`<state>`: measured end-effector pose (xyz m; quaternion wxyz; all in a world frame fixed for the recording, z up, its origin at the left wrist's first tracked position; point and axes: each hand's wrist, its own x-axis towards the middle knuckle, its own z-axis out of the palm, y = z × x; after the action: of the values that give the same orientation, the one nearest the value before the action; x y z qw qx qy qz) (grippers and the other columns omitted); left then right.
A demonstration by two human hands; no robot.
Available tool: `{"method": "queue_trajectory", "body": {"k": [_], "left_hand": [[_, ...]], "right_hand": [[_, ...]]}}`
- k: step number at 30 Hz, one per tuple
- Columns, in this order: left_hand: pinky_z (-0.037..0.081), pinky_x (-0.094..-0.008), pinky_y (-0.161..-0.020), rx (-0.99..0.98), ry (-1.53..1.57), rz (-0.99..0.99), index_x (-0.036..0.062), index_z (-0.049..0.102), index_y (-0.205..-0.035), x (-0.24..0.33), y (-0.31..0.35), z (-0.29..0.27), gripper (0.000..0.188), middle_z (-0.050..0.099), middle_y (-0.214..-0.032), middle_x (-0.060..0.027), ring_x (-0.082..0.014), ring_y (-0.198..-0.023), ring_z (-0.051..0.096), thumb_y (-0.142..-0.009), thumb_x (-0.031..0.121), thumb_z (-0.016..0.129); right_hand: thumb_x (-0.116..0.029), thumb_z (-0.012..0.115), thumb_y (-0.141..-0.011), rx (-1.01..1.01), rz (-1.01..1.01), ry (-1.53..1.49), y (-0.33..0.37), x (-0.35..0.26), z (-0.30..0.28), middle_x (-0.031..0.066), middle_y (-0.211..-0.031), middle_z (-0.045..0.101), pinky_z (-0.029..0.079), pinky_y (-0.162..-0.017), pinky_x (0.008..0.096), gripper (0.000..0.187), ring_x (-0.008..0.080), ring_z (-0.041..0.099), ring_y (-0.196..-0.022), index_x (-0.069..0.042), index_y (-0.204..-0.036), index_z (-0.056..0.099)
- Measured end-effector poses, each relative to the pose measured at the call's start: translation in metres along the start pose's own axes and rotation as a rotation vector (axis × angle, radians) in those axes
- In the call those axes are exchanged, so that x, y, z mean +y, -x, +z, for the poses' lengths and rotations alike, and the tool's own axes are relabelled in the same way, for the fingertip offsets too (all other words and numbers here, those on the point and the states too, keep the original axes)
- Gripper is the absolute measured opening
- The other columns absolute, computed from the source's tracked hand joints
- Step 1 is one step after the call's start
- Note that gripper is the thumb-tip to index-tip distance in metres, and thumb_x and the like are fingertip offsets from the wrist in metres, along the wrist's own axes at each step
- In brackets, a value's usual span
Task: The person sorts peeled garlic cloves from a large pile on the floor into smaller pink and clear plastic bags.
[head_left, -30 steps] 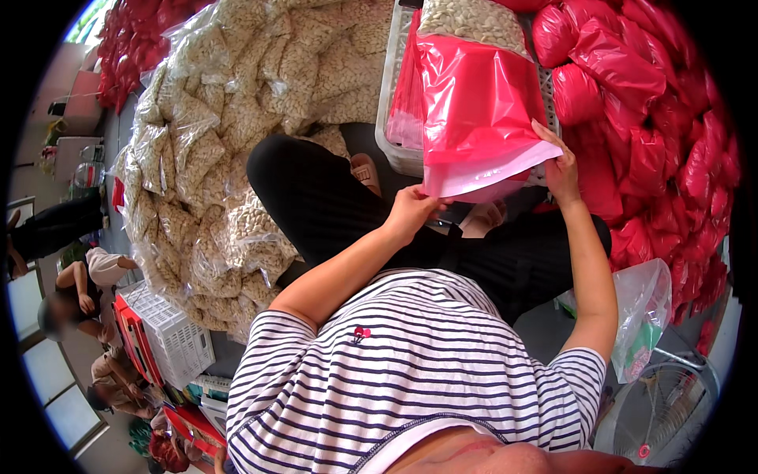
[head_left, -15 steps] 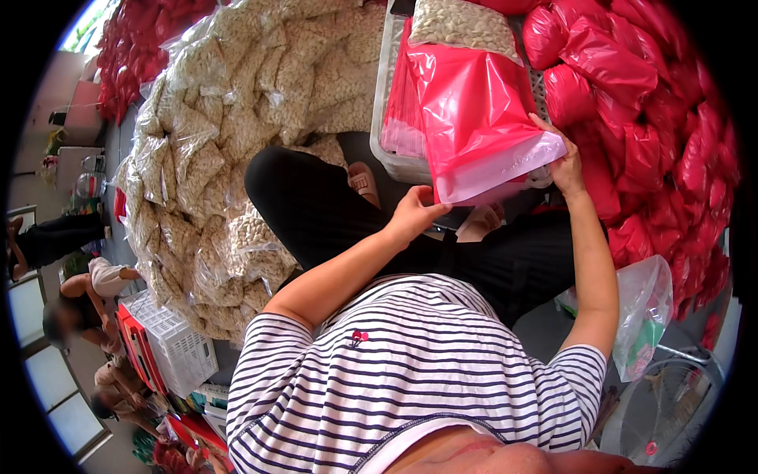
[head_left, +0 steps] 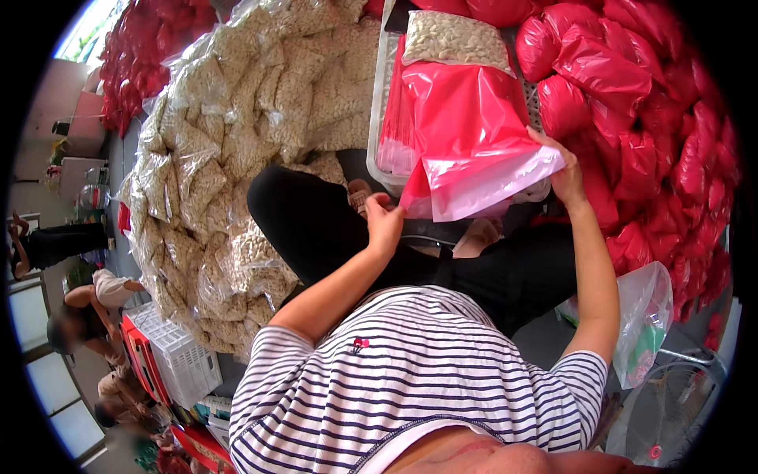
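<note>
A glossy red plastic mailer bag (head_left: 466, 110) lies over a white basket (head_left: 377, 154), its pale pink flap toward me. My right hand (head_left: 567, 175) grips the right end of that flap. At the lower left corner, my left hand (head_left: 384, 227) pinches the red plastic between thumb and fingers. Just beyond the red bag lies a clear packet of pale, flat seeds or beans (head_left: 456, 41); whether its near end is inside the red bag is hidden. More flat red bags (head_left: 396, 130) are stacked underneath at the left side of the basket.
A large heap of clear seed packets (head_left: 213, 166) rises at left. Filled red bags (head_left: 632, 134) pile up at right. Near my right elbow are a clear plastic bag (head_left: 643, 316) and a fan (head_left: 663, 411). A white crate (head_left: 178, 347) and other people (head_left: 87, 316) are at far left.
My left hand has moved left and slightly down, drawing the red bag's lower left corner outward. My right hand stays at the flap's right end.
</note>
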<state>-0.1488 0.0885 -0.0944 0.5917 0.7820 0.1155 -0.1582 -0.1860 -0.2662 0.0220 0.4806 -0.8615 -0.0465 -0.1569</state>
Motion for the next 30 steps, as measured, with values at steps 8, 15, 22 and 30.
{"method": "queue_trajectory", "body": {"k": [8, 15, 22, 30], "left_hand": [[0.030, -0.0438, -0.108, -0.316, -1.072, 1.410, 0.0073, 0.045, -0.135, 0.120, -0.053, -0.004, 0.067, 0.032, -0.148, -0.0107, -0.0279, -0.139, 0.027, -0.072, 0.014, 0.068], [0.034, -0.0411, -0.108, -0.680, -1.089, 1.684, 0.0109, 0.048, -0.133, 0.131, -0.080, -0.002, 0.051, 0.037, -0.147, -0.0064, -0.0259, -0.136, 0.034, -0.082, 0.016, 0.053], [0.030, -0.0426, -0.111, -0.680, -0.950, 1.590, 0.0076, 0.046, -0.134, 0.111, -0.094, -0.026, 0.050, 0.039, -0.146, -0.0082, -0.0263, -0.137, 0.034, -0.084, 0.013, 0.049], [0.019, -0.0435, -0.115, -0.930, -1.065, 1.309, 0.0179, 0.040, -0.141, 0.122, -0.086, -0.009, 0.065, 0.033, -0.150, -0.0017, -0.0238, -0.141, 0.024, -0.079, 0.010, 0.057]], "right_hand": [[0.001, 0.052, -0.080, -0.012, -0.104, 0.548, 0.018, 0.006, -0.007, 0.0073, -0.133, 0.054, 0.052, -0.079, 0.0317, 0.064, 0.0252, 0.064, -0.100, -0.013, -0.141, 0.038], [0.001, 0.050, -0.075, -0.107, -0.445, 0.684, 0.002, 0.016, -0.001, 0.0067, -0.132, 0.055, 0.053, -0.061, 0.0309, 0.060, 0.0221, 0.063, -0.068, -0.016, -0.132, 0.052], [-0.006, 0.055, -0.076, -0.228, -0.639, 0.768, 0.022, 0.031, -0.003, 0.0068, -0.125, 0.061, 0.048, -0.051, 0.0282, 0.054, 0.0163, 0.055, -0.055, -0.018, -0.128, 0.055], [-0.007, 0.058, -0.075, -0.422, -0.334, 0.594, 0.014, 0.022, 0.013, 0.0049, -0.124, 0.061, 0.053, -0.061, 0.0335, 0.044, 0.0252, 0.065, -0.072, -0.017, -0.117, 0.064]]}}
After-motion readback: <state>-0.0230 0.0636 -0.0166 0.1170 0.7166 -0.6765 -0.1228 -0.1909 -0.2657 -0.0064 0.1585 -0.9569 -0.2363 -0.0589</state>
